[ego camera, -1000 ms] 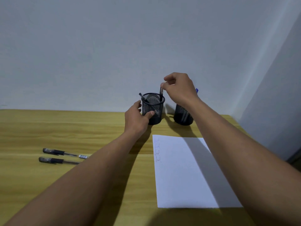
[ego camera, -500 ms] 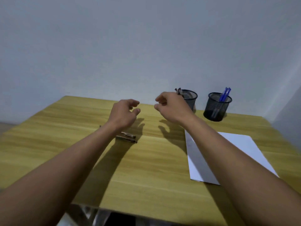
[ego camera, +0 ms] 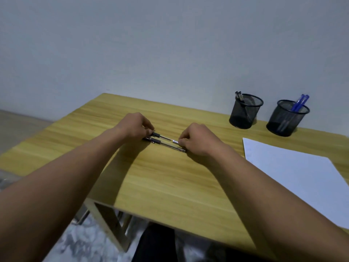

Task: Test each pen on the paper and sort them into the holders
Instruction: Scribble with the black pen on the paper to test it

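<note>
2 hands pinch opposite ends of the far pen on the tabletop: left hand at the cap, right hand at the tip; a near pen lies alongside.

left hand: fingers curled, pinching | right hand: fingers curled, pinching

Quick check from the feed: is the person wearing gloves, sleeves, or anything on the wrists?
No. The left hand and right hand are bare, with no gloves, rings, watch or bands visible. Both forearms are uncovered right to the frame edge; no sleeve shows.
</note>
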Action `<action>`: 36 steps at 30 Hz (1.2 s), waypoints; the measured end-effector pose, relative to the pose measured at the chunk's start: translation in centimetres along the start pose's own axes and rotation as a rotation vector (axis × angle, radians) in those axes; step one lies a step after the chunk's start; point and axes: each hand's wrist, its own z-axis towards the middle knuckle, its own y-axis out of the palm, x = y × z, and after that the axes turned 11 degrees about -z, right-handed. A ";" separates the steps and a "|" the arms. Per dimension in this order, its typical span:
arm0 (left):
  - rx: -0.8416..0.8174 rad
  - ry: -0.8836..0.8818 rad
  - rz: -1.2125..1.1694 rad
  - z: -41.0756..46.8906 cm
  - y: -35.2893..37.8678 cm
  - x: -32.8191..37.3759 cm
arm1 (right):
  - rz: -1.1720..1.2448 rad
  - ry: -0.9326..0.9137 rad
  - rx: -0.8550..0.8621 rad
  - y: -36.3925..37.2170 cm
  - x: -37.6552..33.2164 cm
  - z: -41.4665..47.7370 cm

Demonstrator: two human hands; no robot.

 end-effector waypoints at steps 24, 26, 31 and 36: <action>-0.027 0.320 -0.687 -1.0 4.4 11.4 | 1.334 0.258 0.324 -4.6 5.5 -4.9; -0.041 0.315 -0.761 -0.9 5.3 12.8 | 1.330 0.257 0.345 -4.8 6.3 -5.6; -0.067 0.236 -0.982 -1.2 7.7 15.4 | 1.347 0.290 0.455 -5.4 8.6 -7.2; -0.119 0.214 -1.048 -1.1 9.2 17.2 | 1.340 0.282 0.450 -5.2 10.2 -8.5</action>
